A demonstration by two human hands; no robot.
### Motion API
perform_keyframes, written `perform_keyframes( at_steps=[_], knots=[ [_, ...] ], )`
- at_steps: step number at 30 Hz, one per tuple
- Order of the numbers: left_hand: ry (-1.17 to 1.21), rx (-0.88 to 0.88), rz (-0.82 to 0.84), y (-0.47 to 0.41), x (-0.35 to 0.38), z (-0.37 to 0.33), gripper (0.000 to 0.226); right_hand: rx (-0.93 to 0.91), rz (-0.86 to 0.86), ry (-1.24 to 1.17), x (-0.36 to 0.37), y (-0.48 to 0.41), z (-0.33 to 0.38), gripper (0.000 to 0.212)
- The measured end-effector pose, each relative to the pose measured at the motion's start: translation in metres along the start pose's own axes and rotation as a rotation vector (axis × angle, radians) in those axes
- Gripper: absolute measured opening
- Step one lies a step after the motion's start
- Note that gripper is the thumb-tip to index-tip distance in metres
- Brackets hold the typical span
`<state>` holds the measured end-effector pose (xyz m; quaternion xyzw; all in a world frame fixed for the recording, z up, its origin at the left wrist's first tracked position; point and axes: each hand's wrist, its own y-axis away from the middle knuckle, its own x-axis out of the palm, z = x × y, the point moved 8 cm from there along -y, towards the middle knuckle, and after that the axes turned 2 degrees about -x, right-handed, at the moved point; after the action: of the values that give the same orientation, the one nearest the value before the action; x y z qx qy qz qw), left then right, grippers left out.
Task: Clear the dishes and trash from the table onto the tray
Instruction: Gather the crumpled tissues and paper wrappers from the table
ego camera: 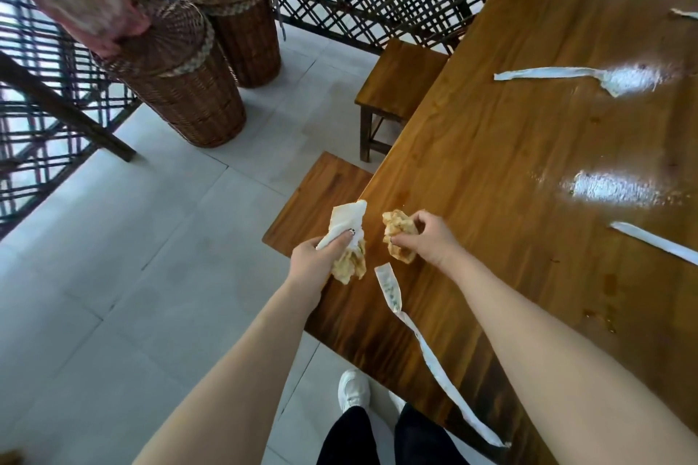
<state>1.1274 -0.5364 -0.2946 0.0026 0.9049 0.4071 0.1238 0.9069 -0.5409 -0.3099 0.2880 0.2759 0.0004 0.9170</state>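
The left hand (313,257) grips a crumpled wad of white tissue stained yellow-brown (347,238), fingers curled round its middle, right over the left edge of the glossy brown wooden table (510,162). Just beside it, inside that edge, the right hand (430,238) pinches a second crumpled, yellow-stained paper napkin (398,234) between thumb and bent fingertips; I cannot tell whether this napkin rests on the tabletop or is lifted off it. A long white paper strip (426,347) lies on the table between the forearms and runs off its near edge. Two more white paper strips lie farther in, one towards the far end (555,74) and one by the right edge (657,242). Two brown wooden stools (400,75) stand tucked along the left edge.
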Motion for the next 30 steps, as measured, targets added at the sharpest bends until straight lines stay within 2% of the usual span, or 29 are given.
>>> perform_keyframes(
  at_steps=[4, 6, 11, 16, 21, 24, 30],
  knots=[
    [0.057, -0.057, 0.004, -0.013, 0.0, 0.001, 0.051, -0.091, -0.069, 0.199, 0.0, -0.001, 0.005, 0.036],
    [0.078, -0.061, 0.013, -0.016, 0.0, 0.0, 0.052, -0.11, -0.15, 0.178, -0.005, 0.002, 0.005, 0.035],
    [0.121, -0.068, 0.033, -0.012, 0.009, -0.011, 0.045, 0.014, -0.226, -0.336, -0.022, 0.016, -0.002, 0.023],
    [0.106, -0.051, 0.052, 0.003, 0.022, -0.032, 0.034, 0.053, -0.279, -0.588, -0.038, 0.036, -0.007, 0.02],
    [0.192, -0.029, 0.104, 0.025, 0.041, -0.053, 0.049, 0.088, -0.428, -0.8, -0.061, 0.066, -0.023, 0.022],
    [0.221, 0.02, 0.167, 0.044, 0.066, -0.071, 0.048, 0.1, -0.508, -0.98, -0.082, 0.092, -0.04, 0.017],
    [0.08, 0.094, 0.334, 0.113, 0.156, -0.07, 0.065, 0.113, -0.763, -1.165, -0.143, 0.186, -0.104, 0.018]
  ],
)
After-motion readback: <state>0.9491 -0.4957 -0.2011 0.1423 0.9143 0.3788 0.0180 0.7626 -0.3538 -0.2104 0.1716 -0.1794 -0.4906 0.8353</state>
